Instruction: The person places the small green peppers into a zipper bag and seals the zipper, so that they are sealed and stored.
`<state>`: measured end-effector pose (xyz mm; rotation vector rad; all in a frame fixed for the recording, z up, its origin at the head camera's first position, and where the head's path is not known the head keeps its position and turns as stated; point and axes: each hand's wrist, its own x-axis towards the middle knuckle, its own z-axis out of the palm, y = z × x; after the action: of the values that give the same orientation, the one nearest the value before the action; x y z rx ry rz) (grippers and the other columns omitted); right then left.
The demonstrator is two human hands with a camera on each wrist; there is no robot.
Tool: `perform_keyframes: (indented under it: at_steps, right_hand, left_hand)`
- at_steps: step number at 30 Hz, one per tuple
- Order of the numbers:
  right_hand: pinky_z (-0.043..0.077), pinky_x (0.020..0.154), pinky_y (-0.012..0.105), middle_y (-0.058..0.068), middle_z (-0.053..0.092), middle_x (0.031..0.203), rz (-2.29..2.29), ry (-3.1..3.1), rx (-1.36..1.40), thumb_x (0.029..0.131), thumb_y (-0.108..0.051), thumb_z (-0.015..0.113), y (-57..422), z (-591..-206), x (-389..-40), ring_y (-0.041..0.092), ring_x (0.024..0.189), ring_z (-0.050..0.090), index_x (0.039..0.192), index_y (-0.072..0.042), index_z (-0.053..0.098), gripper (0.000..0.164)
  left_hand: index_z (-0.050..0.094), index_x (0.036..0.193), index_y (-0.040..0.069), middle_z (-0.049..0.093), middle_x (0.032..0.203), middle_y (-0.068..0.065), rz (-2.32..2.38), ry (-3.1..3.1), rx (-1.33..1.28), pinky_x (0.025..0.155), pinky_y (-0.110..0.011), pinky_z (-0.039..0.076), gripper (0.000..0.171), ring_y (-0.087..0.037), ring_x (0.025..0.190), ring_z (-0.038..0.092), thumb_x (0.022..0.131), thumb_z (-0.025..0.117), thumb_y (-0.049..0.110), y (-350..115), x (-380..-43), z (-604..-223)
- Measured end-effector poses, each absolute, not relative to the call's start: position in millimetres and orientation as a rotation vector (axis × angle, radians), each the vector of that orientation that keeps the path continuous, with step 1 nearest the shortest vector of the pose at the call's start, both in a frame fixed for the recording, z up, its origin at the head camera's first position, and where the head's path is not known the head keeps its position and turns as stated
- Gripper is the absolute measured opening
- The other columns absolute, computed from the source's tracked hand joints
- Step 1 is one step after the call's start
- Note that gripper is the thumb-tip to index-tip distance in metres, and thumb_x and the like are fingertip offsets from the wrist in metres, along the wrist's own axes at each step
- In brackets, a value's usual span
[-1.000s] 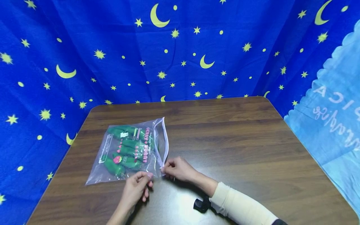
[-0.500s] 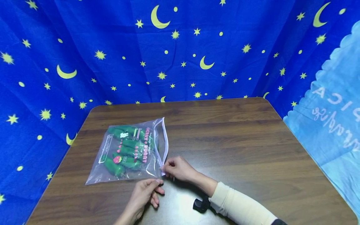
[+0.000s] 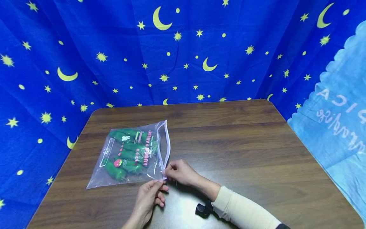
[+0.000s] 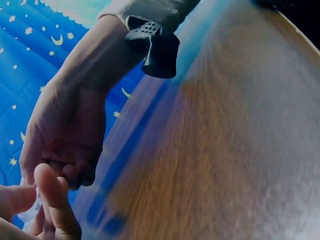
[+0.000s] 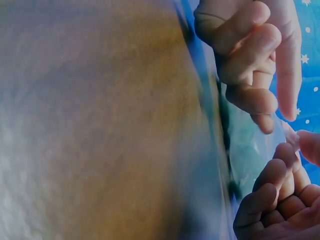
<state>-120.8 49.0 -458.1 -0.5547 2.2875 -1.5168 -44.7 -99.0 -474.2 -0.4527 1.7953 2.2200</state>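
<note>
A clear zip bag (image 3: 125,156) holding green packets with pink print lies flat on the left half of the wooden table (image 3: 228,143). Its white zip edge (image 3: 167,143) faces right and bows open. My right hand (image 3: 166,173) pinches the near end of that zip. My left hand (image 3: 160,182) sits just in front of it, thumb and forefinger pinching the same near corner of the bag. In the left wrist view my left fingertips (image 4: 30,192) meet under the right hand (image 4: 65,135). The right wrist view shows clear plastic (image 5: 250,145) between both hands.
A black strap mount (image 3: 203,210) sits on my right wrist over a cream sleeve (image 3: 243,211). Blue star-and-moon cloth (image 3: 183,54) hangs behind and to the left of the table. A light blue printed cloth (image 3: 337,127) hangs at the right.
My left hand has slid right along the bag's near edge to the zip corner beside my right hand. The right hand and the bag have barely moved.
</note>
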Motion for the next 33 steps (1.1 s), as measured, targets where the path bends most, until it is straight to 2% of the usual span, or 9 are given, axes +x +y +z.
perform_keyframes:
  at_steps: [6, 13, 21, 29, 33]
  right_hand:
    - [0.038, 0.045, 0.016, -0.006, 0.049, 0.056, -1.541, 2.268, -0.516, 0.086, -0.015, 0.061, 46, -457, -118, 0.004, 0.048, 0.044, 0.072, 0.003, 0.062, 0.023]
    - [0.036, 0.043, 0.016, -0.005, 0.049, 0.053, -1.617, 2.234, -0.406, 0.085, -0.014, 0.063, 40, -461, -115, 0.005, 0.045, 0.042, 0.070, 0.005, 0.060, 0.024]
    - [0.030, 0.041, 0.015, -0.009, 0.046, 0.049, -1.666, 2.240, -0.303, 0.083, -0.012, 0.062, 32, -459, -113, 0.003, 0.043, 0.039, 0.061, -0.005, 0.056, 0.023]
    - [0.029, 0.041, 0.016, -0.009, 0.045, 0.048, -1.737, 2.233, -0.218, 0.081, -0.011, 0.062, 26, -458, -123, 0.004, 0.044, 0.038, 0.065, 0.001, 0.058, 0.020]
    - [0.029, 0.041, 0.016, -0.009, 0.047, 0.049, -1.748, 2.232, -0.191, 0.081, -0.012, 0.062, 25, -458, -131, 0.004, 0.044, 0.038, 0.063, -0.004, 0.058, 0.020]
  left_hand:
    - [0.055, 0.087, 0.005, 0.063, 0.067, 0.006, 2.268, 1.803, -0.515, 0.039, -0.017, 0.044, 0.017, -0.003, 0.044, 0.049, 0.093, 0.056, 0.020, -97, -46, -471]
    - [0.051, 0.079, 0.010, 0.061, 0.061, 0.008, 2.333, 1.769, -0.535, 0.038, -0.016, 0.044, 0.016, -0.002, 0.042, 0.048, 0.093, 0.055, 0.016, -95, -45, -468]
    - [0.049, 0.072, 0.011, 0.056, 0.056, 0.008, 2.392, 1.795, -0.574, 0.036, -0.016, 0.042, 0.019, -0.003, 0.040, 0.047, 0.090, 0.054, 0.010, -92, -44, -467]
    - [0.049, 0.071, 0.010, 0.054, 0.055, 0.007, 2.383, 1.812, -0.622, 0.035, -0.017, 0.041, 0.018, -0.003, 0.039, 0.046, 0.088, 0.052, 0.006, -91, -44, -465]
    - [0.048, 0.071, 0.011, 0.053, 0.055, 0.007, 2.383, 1.805, -0.607, 0.035, -0.017, 0.041, 0.018, -0.003, 0.039, 0.045, 0.087, 0.051, 0.005, -91, -43, -465]
